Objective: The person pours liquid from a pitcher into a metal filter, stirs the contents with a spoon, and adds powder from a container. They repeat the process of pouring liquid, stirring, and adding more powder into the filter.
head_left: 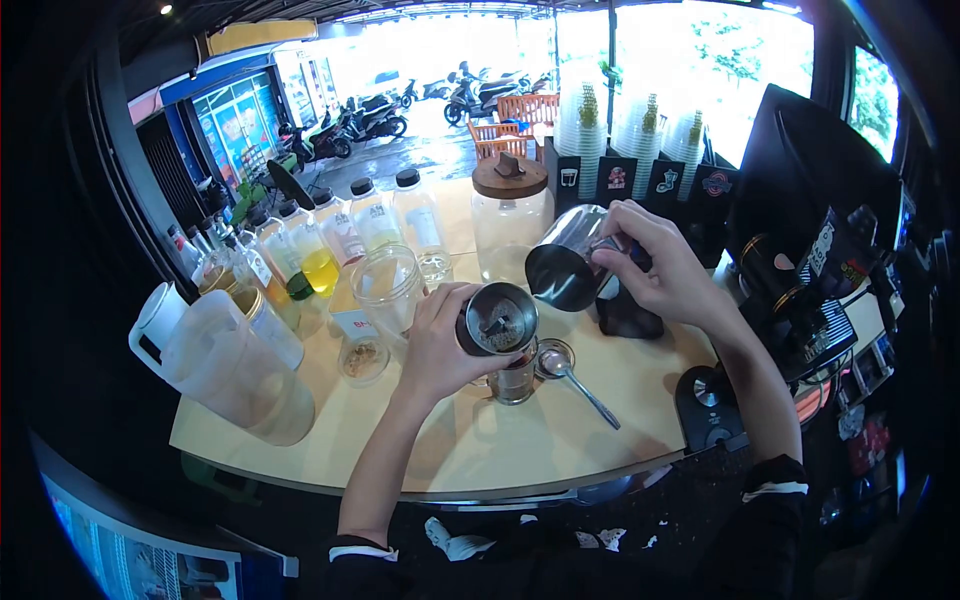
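My left hand (440,345) grips a small round metal filter cup (498,320) that sits on top of a glass (514,380) on the wooden counter (450,440). My right hand (655,265) holds a steel pitcher (565,262) by its handle, tilted with its spout over the filter cup. A spoon (580,385) lies on the counter just right of the glass, its bowl on a small round lid.
Left of my hand stand a clear jar (388,285), a small dish (364,358), a large plastic jug (225,365) and a row of syrup bottles (330,235). Behind are a wooden-lidded glass jar (509,215), stacked cups (640,130) and a black machine (820,230).
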Action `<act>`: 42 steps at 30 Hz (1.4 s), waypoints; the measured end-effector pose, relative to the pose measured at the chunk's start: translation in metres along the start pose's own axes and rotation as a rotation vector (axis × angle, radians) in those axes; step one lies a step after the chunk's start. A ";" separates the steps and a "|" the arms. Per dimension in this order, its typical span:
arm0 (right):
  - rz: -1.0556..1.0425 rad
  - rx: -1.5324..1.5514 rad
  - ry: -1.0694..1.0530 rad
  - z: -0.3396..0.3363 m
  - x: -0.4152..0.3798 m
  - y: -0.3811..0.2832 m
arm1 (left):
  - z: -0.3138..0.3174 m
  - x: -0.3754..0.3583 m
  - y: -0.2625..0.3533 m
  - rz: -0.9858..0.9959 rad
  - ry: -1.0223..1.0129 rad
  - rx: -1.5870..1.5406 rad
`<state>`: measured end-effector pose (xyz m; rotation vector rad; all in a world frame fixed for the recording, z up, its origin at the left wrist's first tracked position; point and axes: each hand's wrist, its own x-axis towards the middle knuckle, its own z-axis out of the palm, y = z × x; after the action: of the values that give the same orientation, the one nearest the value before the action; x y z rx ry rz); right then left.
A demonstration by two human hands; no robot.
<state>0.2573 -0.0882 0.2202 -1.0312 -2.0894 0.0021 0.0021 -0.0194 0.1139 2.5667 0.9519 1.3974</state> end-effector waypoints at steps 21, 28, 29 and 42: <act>-0.321 -0.123 -0.103 0.031 0.036 -0.016 | 0.005 -0.001 0.002 -0.022 -0.030 -0.042; -0.343 -0.107 -0.095 0.033 0.037 -0.019 | 0.006 -0.001 0.002 -0.051 -0.048 -0.063; -0.343 -0.106 -0.095 0.032 0.037 -0.019 | 0.006 -0.001 0.001 -0.037 -0.051 -0.082; -0.367 -0.179 -0.130 0.033 0.032 -0.030 | 0.006 0.000 0.004 -0.080 -0.072 -0.079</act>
<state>0.2043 -0.0757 0.2280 -0.7507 -2.4055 -0.3131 0.0091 -0.0212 0.1115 2.4743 0.9570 1.2869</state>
